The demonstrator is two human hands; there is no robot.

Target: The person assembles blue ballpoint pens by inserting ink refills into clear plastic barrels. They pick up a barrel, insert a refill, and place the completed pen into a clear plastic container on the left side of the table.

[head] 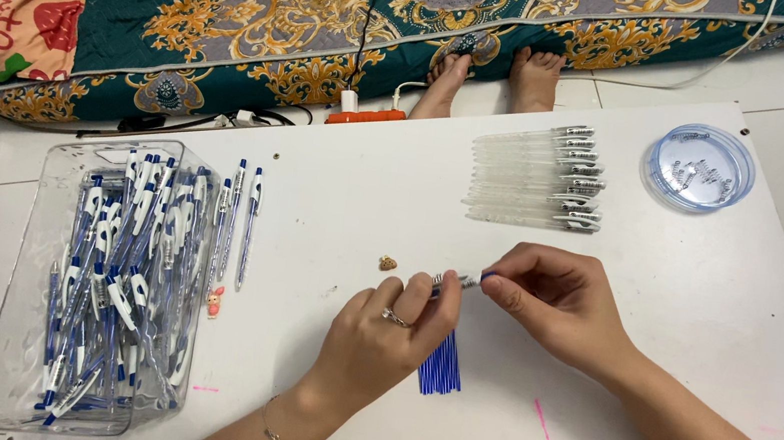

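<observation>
I see both hands meeting over the middle of the white counter (702,321). My left hand (387,335) is clenched around a bundle of blue refills (441,366), whose lower ends fan out below the palm toward me. My right hand (557,307) pinches a pen (458,281) by its blue tip, fingers closed on it. The pen's long axis runs roughly left to right, its clip end pointing at the left fingers, so the two hands are almost touching there. The right hand is nearer the row of clear barrels (539,174) farther back; the left is nearer the bin (28,303) of finished pens. Most of the pen's body is hidden behind the fingers, and I can't tell whether a refill is inside.
</observation>
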